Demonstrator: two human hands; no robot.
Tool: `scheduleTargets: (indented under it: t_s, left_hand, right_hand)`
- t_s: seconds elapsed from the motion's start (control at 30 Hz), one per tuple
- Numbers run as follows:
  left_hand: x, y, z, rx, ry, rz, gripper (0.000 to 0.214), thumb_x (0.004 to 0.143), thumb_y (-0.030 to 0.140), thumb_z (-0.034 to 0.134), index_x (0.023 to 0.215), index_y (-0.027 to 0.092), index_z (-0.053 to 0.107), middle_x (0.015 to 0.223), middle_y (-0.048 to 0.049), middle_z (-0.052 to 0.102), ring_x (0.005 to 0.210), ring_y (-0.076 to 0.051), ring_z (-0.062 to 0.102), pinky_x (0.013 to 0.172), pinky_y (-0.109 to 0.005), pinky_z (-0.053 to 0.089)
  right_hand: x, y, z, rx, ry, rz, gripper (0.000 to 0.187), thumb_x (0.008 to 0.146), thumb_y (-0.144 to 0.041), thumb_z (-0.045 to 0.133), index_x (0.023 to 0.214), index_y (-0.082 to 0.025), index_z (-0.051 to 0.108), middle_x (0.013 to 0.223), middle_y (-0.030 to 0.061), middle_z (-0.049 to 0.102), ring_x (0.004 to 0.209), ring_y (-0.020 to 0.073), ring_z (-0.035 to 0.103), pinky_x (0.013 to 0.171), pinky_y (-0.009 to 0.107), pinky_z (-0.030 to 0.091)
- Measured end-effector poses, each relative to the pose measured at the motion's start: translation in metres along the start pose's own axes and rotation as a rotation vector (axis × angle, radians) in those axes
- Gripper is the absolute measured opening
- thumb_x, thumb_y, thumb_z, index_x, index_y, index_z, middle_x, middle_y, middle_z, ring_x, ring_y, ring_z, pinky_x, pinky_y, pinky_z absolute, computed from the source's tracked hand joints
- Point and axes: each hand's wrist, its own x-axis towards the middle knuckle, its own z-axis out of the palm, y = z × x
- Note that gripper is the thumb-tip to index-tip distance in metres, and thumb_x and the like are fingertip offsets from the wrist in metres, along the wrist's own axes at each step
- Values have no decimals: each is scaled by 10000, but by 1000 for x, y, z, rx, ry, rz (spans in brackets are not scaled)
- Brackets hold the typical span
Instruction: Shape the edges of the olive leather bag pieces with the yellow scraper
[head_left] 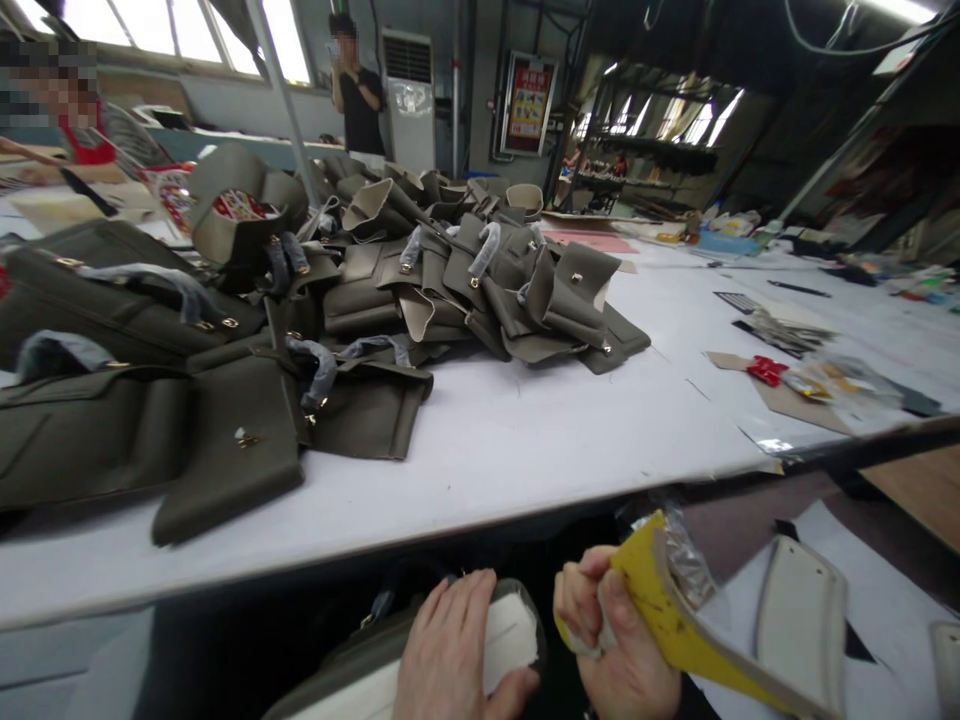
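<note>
Low in the frame, below the table's front edge, my left hand (450, 650) lies flat with fingers stretched over a bag part with a pale lining and olive edge (517, 625). My right hand (619, 645) is closed round a yellow piece (660, 600) and a whitish wad. Crinkled clear plastic (682, 560) sits against the yellow piece. A pale curved panel (799, 610) lies just right of it.
A heap of olive-green leather bags and flaps (420, 270) covers the left and middle of the white table (540, 430). Red clips, card and tools (780, 375) lie at the right. One person stands at the back (358, 95); another sits far left (75, 120).
</note>
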Motion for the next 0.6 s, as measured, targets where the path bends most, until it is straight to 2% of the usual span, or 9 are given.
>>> scheduleTargets:
  t_s: [0.1, 0.17, 0.23, 0.37, 0.5, 0.6]
  left_hand:
    - [6, 4, -11, -156, -136, -100, 834, 744, 445, 722, 1501, 303, 401, 1426, -44, 586, 1270, -282, 592, 1079, -520, 503]
    - [15, 8, -21, -261, -220, -195, 788, 745, 447, 718, 1476, 390, 429, 1415, -26, 597, 1285, -282, 577, 1112, -539, 452]
    - [25, 11, -31, -329, -281, -247, 754, 734, 519, 728, 1438, 410, 481, 1407, -30, 605, 1283, -292, 574, 1132, -560, 406]
    - [38, 14, -40, -398, -394, -252, 821, 660, 585, 786, 1411, 389, 519, 1452, -12, 567, 1329, -303, 530, 1179, -584, 317]
    - [40, 15, -38, -416, -359, -287, 703, 696, 526, 755, 1357, 377, 569, 1435, 8, 581, 1343, -309, 517, 1169, -590, 331]
    - [38, 17, -35, -432, -333, -298, 594, 726, 452, 704, 1306, 382, 596, 1410, 10, 602, 1351, -330, 508, 1154, -657, 306]
  right_hand:
    - [0, 18, 0, -45, 2, 36, 233, 991, -431, 531, 915, -235, 632, 549, -83, 326, 472, 80, 260, 465, 253, 204]
    - [-1, 29, -3, -73, 1, 57, 228, 1000, -418, 522, 932, -230, 633, 553, -84, 327, 474, 78, 265, 467, 250, 206]
    - [-1, 29, -3, -79, -3, 64, 228, 1001, -414, 524, 928, -228, 634, 550, -84, 334, 474, 75, 273, 468, 246, 213]
    - [6, 9, 3, -20, -27, 28, 229, 982, -439, 539, 911, -242, 631, 542, -80, 346, 467, 79, 282, 458, 241, 222]
    - [12, 9, 6, -78, 8, 23, 278, 966, -485, 561, 893, -225, 627, 546, -79, 347, 480, 81, 292, 478, 239, 256]
    - [14, 15, 6, -116, -18, 73, 240, 965, -460, 580, 922, -229, 623, 546, -88, 335, 463, 72, 277, 463, 231, 234]
